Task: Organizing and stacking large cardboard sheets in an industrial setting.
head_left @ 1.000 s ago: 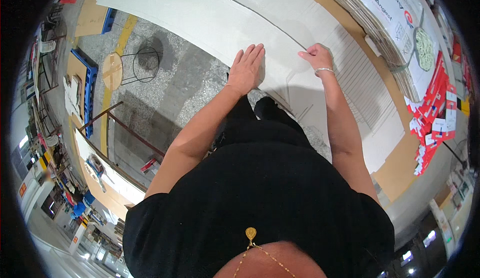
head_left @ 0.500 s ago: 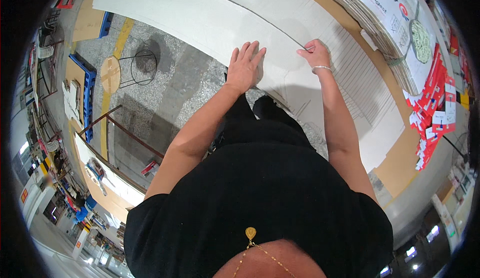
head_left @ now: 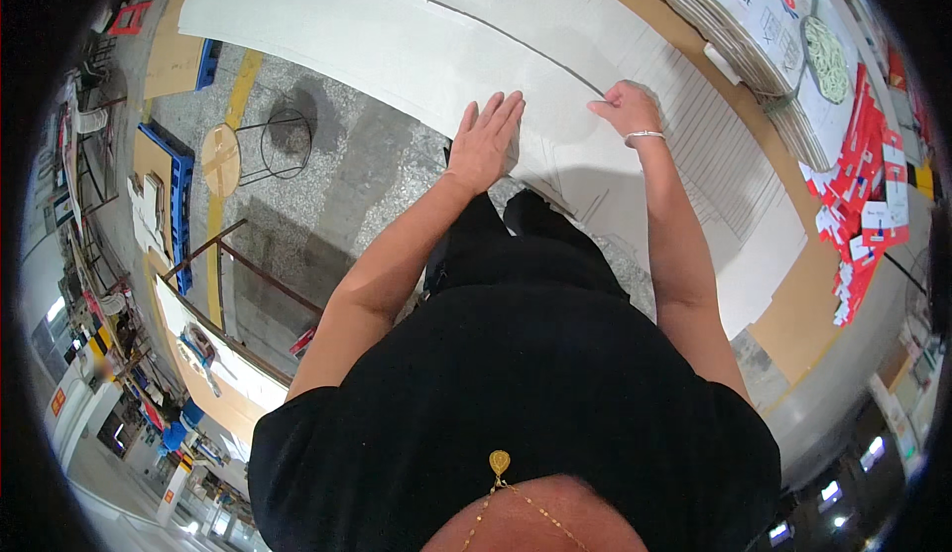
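A large flat grey cardboard sheet (head_left: 397, 46) lies across a work surface in front of me. My left hand (head_left: 486, 140) rests flat on its near edge, fingers spread and pointing away from me. My right hand (head_left: 627, 109), with a bracelet at the wrist, presses on the same sheet further right, fingers curled at a crease line. A ribbed section of the cardboard (head_left: 714, 155) lies just right of that hand.
A stack of flat printed cartons (head_left: 734, 16) lies at the top right, with red and white packets (head_left: 863, 205) along the right edge. A round stool (head_left: 223, 155) and blue pallets (head_left: 178, 205) stand on the concrete floor at left.
Both hands have shifted slightly on the sheet, and the view has tilted a little. The hands stay pressed on the cardboard.
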The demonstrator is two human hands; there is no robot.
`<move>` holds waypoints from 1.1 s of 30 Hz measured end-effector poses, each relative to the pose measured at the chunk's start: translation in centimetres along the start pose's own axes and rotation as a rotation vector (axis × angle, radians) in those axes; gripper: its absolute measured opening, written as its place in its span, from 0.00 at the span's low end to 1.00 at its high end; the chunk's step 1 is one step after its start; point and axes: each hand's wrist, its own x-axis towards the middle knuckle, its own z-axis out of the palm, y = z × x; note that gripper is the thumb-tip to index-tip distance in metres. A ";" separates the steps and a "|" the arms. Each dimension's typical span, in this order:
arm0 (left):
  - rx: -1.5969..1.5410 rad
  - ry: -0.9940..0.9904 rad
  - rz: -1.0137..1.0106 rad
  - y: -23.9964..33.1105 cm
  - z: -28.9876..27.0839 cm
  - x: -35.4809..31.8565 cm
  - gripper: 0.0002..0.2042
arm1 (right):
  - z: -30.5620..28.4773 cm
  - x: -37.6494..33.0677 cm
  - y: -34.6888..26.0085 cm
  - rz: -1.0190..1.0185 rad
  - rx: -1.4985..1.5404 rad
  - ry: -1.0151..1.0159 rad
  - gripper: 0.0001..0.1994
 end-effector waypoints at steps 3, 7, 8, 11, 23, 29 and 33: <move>0.001 0.002 -0.024 0.4 -0.1 0.2 0.27 | -0.2 -0.5 0.7 0.046 0.025 -0.007 0.20; -0.011 -0.003 -0.023 0.6 0.1 0.5 0.27 | 0.3 -0.5 1.9 0.098 0.146 0.015 0.20; -0.034 0.020 -0.026 0.6 0.2 0.4 0.28 | 0.4 -0.5 1.8 0.097 0.148 0.014 0.20; -0.043 0.034 -0.029 1.0 -0.1 0.4 0.29 | 0.4 -0.6 1.5 0.085 0.118 0.034 0.20; 0.024 0.002 -0.042 1.4 -0.3 0.7 0.30 | -0.1 -0.8 1.7 0.073 0.166 0.005 0.21; -0.186 -0.028 0.168 2.5 -0.3 0.5 0.28 | -0.6 -1.0 2.0 0.048 0.086 -0.006 0.20; -0.088 -0.030 0.175 2.7 0.5 0.3 0.28 | -1.5 -1.3 4.0 0.022 0.035 -0.039 0.20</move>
